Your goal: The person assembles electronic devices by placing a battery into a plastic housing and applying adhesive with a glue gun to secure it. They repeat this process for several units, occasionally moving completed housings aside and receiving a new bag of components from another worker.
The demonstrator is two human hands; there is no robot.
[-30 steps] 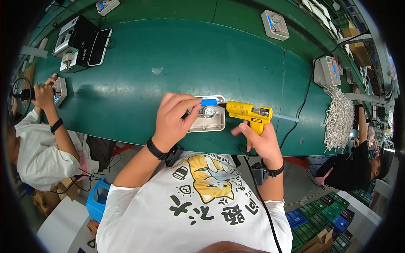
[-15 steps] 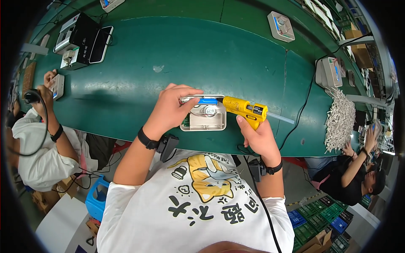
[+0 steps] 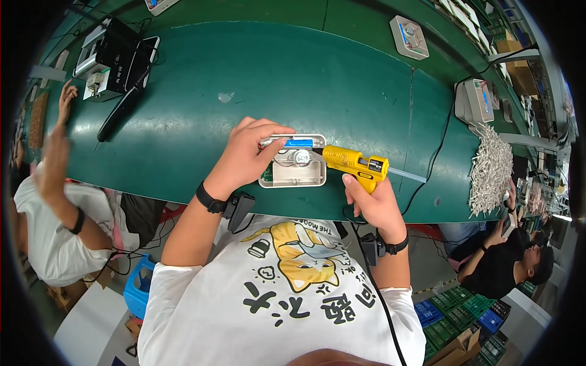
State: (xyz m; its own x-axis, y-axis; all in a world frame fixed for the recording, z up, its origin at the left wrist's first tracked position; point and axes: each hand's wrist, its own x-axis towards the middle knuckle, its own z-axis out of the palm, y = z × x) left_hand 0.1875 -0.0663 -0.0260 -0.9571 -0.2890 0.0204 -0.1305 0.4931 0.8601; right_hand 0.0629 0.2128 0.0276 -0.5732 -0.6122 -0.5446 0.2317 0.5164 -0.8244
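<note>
A shallow white plastic housing lies open-side up on the table in front of me. Inside it are a blue cylindrical battery, a round silvery-white part, thin wires and a bit of green circuit board. My left hand grips the housing's left end, fingers over the far rim and thumb by the battery. In my right hand is a yellow hot glue gun, its dark nozzle at the battery's right end. A translucent glue stick juts from its back.
Left, a black machine stands by a black handheld tool and a co-worker's arms. Right are another housing, stacked housings, a pile of small white parts, a black cable and another co-worker.
My hands, the housing and the glue gun keep nearly the same pose. The left co-worker's hands have parted from a white housing; the black tool now lies on the table. The right co-worker's arms have lowered.
</note>
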